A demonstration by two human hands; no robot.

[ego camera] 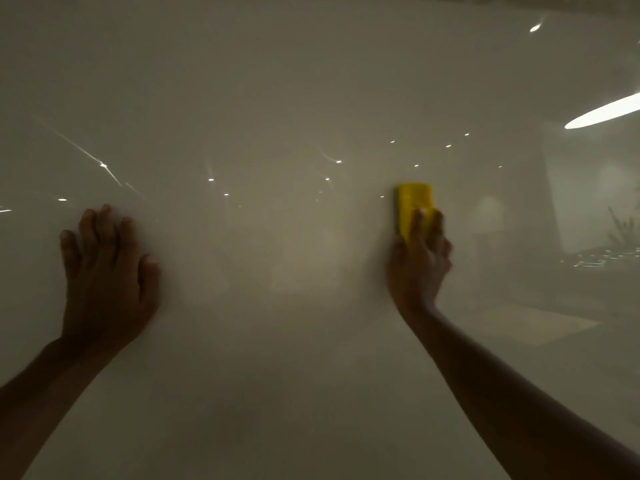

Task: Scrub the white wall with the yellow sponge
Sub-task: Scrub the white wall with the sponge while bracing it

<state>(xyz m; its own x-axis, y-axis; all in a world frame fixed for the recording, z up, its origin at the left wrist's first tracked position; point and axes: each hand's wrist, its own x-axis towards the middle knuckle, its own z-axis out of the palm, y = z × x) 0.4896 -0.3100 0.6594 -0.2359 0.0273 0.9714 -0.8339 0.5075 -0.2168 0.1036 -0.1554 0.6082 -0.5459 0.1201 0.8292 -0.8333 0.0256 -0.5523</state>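
A glossy white wall (277, 98) fills the whole view. My right hand (419, 261) presses a yellow sponge (414, 202) flat against the wall, right of centre; its fingers cover the sponge's lower half, and a thin green edge shows on the sponge's left side. My left hand (104, 271) rests flat on the wall at the left, fingers spread, holding nothing. Both forearms reach up from the bottom corners.
The shiny wall mirrors a dim room: small ceiling lights across the middle, a long bright lamp reflection (602, 112) at the right edge, and faint furniture and plant shapes (620, 230) low on the right.
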